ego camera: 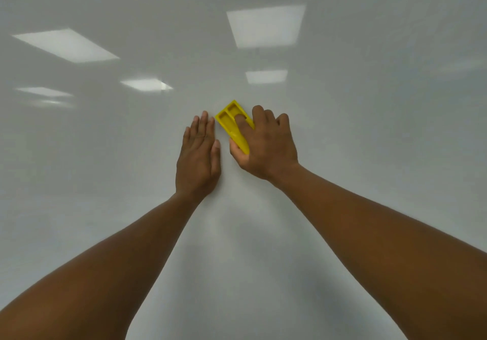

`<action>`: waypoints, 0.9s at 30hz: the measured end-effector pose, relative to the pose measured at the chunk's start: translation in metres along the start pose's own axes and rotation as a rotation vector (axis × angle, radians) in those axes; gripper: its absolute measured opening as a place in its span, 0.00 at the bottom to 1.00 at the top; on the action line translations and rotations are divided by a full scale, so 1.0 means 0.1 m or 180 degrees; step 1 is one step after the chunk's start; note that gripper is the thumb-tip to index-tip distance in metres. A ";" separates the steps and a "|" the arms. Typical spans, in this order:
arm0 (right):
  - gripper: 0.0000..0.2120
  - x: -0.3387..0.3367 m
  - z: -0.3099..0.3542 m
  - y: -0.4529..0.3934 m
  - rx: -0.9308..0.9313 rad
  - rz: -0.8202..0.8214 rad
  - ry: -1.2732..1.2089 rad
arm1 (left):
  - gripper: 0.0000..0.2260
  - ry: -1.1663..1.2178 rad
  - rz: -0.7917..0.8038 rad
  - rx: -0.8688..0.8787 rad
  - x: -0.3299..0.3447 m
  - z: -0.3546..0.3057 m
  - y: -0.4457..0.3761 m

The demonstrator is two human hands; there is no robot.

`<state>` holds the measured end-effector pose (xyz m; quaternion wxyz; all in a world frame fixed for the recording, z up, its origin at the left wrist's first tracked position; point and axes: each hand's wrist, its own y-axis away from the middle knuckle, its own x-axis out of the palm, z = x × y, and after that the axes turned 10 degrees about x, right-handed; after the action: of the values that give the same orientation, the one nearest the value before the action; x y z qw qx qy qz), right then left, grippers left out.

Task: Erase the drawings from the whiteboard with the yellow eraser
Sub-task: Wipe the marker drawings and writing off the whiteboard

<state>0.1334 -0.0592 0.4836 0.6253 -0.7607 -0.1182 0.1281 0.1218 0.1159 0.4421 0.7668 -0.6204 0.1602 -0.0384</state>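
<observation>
Zero drawings visible: whiteboard reads as wiped within the frame

Item 1, whiteboard (342, 208). Glossy white panel filling the whole head view. No marker lines, smudges or ghost traces can be made out anywhere on the part shown. Its edges lie outside the frame, so anything beyond them cannot be checked. Pale rectangles across the upper half are reflections of ceiling light panels (264, 26), not drawings.

Item 2, yellow eraser (233, 124). Yellow plastic block with two recessed slots in its back, lying flat against the whiteboard near the middle of the view, long axis tilted up and to the left. Its pad side faces the board and is hidden.

Item 3, right hand (266, 147). Grip closed round the eraser: thumb along the lower left edge, one finger pressed into a slot on the back, the remaining fingers curled over the far side. The hand covers the lower right part of the block.

Item 4, left hand (199, 157). Holds nothing; fingers straight and together, palm laid flat on the whiteboard just beside the eraser, apparently not touching it.

Status, as a judgement. Erasing appears finished or very nearly so for the area in sight, since nothing remains to wipe under or around the eraser. What may be left: any marks outside the frame, a final pass for faint residue that glare could mask, and putting the eraser down
</observation>
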 end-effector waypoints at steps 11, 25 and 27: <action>0.24 -0.12 -0.30 0.35 0.0665 0.0119 0.0341 | 0.25 -0.0066 -0.0115 -0.0241 0.16 -0.20 0.22; 0.25 -0.24 -0.50 0.59 0.2223 0.0110 0.0374 | 0.25 -0.0222 -0.0057 -0.0236 0.24 -0.20 0.30; 0.25 -0.25 -0.57 0.60 0.2361 0.0080 0.0365 | 0.25 -0.0221 -0.0072 -0.0227 0.24 -0.20 0.31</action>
<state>0.1311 -0.1317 0.4364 0.8623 -0.4898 -0.0192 0.1270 0.1346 0.0982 0.4041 0.7488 -0.6500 0.1278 -0.0197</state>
